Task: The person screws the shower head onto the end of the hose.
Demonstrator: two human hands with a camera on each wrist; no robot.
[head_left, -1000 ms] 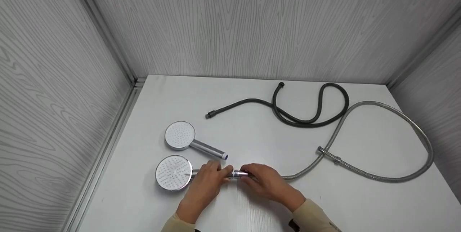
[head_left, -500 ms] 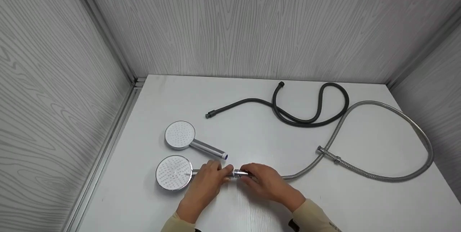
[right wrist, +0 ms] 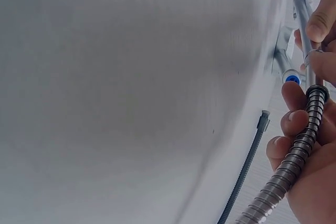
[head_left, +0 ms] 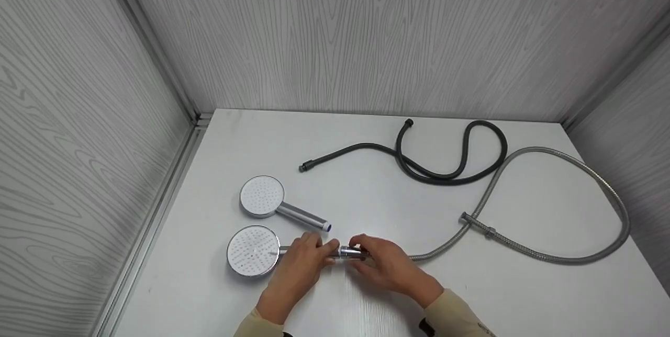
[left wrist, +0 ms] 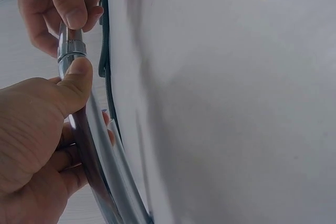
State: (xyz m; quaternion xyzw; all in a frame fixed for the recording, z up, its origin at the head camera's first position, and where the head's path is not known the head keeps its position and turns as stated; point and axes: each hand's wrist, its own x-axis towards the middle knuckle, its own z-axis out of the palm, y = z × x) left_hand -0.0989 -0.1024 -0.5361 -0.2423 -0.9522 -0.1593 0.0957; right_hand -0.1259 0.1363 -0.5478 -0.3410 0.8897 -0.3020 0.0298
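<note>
A chrome hand shower (head_left: 253, 251) with a round white spray face lies at the front left, face up. My left hand (head_left: 299, 268) grips its handle, thumb along the top in the left wrist view. The conical chrome connector (head_left: 352, 253) of a silver shower hose (head_left: 445, 246) meets the handle's end in line. My right hand (head_left: 388, 265) pinches that connector between thumb and fingers. In the right wrist view, the ribbed hose (right wrist: 294, 163) runs back across the right palm from the connector. Fingers partly hide the handle and connector.
A second hand shower (head_left: 261, 196) lies just behind, its blue-ringed handle end (head_left: 326, 227) near the left fingers. A black hose (head_left: 361, 146) lies looped at the back. The silver hose's loose end (head_left: 465, 216) crosses itself at right. Grey wood-grain panels (head_left: 335, 38) enclose the white table (head_left: 251, 138).
My right fingers have shifted slightly and loosened around the connector, so more of it shows. The left hand, the hand showers and the hoses lie essentially as before.
</note>
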